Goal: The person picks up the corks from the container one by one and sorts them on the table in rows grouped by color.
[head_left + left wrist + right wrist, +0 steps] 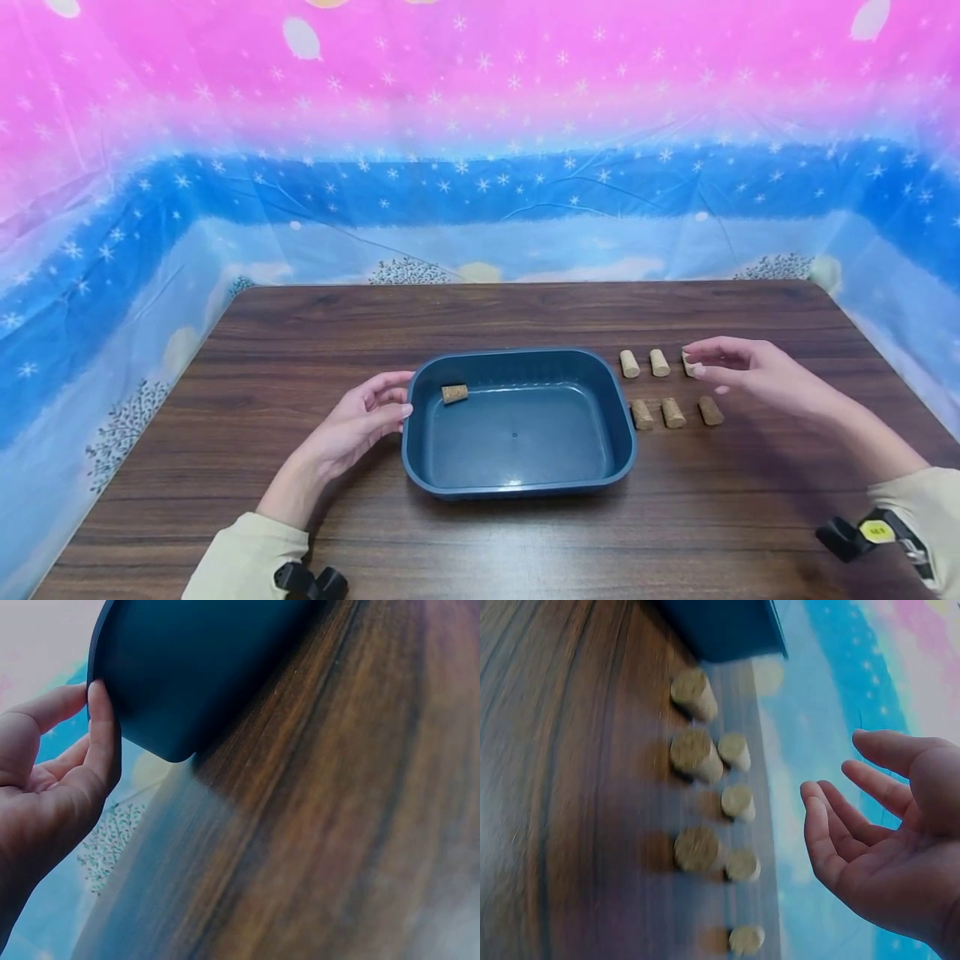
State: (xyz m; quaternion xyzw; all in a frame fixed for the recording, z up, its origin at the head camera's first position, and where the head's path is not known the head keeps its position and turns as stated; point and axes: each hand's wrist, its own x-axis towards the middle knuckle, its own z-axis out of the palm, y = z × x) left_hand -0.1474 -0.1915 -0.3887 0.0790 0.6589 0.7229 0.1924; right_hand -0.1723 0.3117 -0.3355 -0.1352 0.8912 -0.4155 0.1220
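Observation:
A dark blue plastic basin [517, 492] stands on the table, with one brown cork [454, 394] lying inside at its left end. My left hand [367, 421] pinches the basin's left rim between thumb and fingers, as the left wrist view [71, 750] also shows. Right of the basin, corks stand in two rows: light ones, such as this pale cork [629, 364], at the back, and darker ones, such as this brown cork [672, 412], in front. Over the right end of the back row hovers my right hand [765, 375], partly covering a cork. Its fingers [821, 832] are loosely bent, holding nothing.
The brown wooden table [300, 325] carries the basin and corks. A pink and blue snowflake-patterned cloth [480, 183] hangs behind the table and along both sides. Each wrist wears a black strap device [851, 537].

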